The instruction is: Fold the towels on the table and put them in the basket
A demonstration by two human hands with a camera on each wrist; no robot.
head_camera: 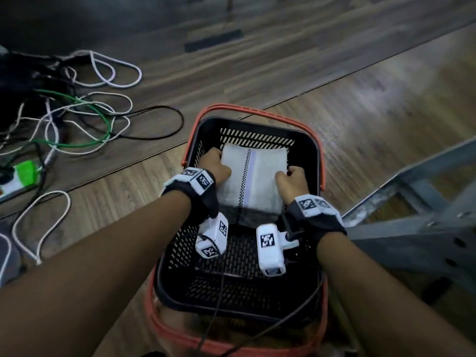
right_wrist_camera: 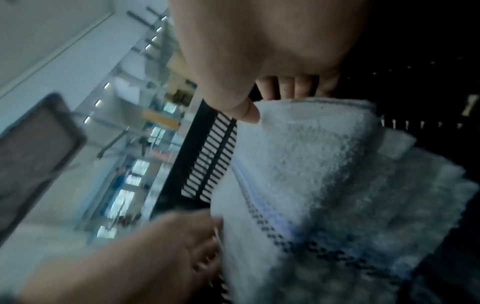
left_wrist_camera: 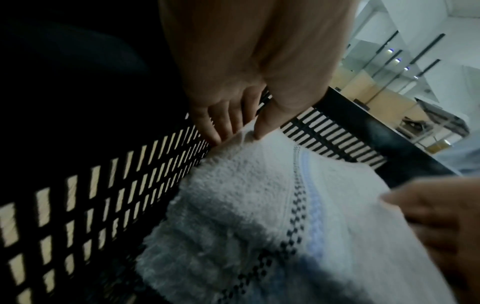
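Observation:
A folded white towel [head_camera: 251,180] with a checked and lilac stripe lies inside the black mesh basket [head_camera: 313,161] with orange handles, toward its far end. My left hand [head_camera: 215,164] pinches the towel's left edge, thumb on top and fingers beneath, as the left wrist view shows on the towel [left_wrist_camera: 259,185] under my left hand [left_wrist_camera: 241,127]. My right hand [head_camera: 292,180] grips the right edge; in the right wrist view my right hand [right_wrist_camera: 262,102] has its thumb on the towel [right_wrist_camera: 311,154] and its fingers curled under it.
The basket stands on a wooden floor [head_camera: 360,86]. A tangle of white, green and black cables [head_camera: 85,117] lies at the left with a green power strip [head_camera: 23,173]. A grey metal frame [head_camera: 417,215] stands close on the right.

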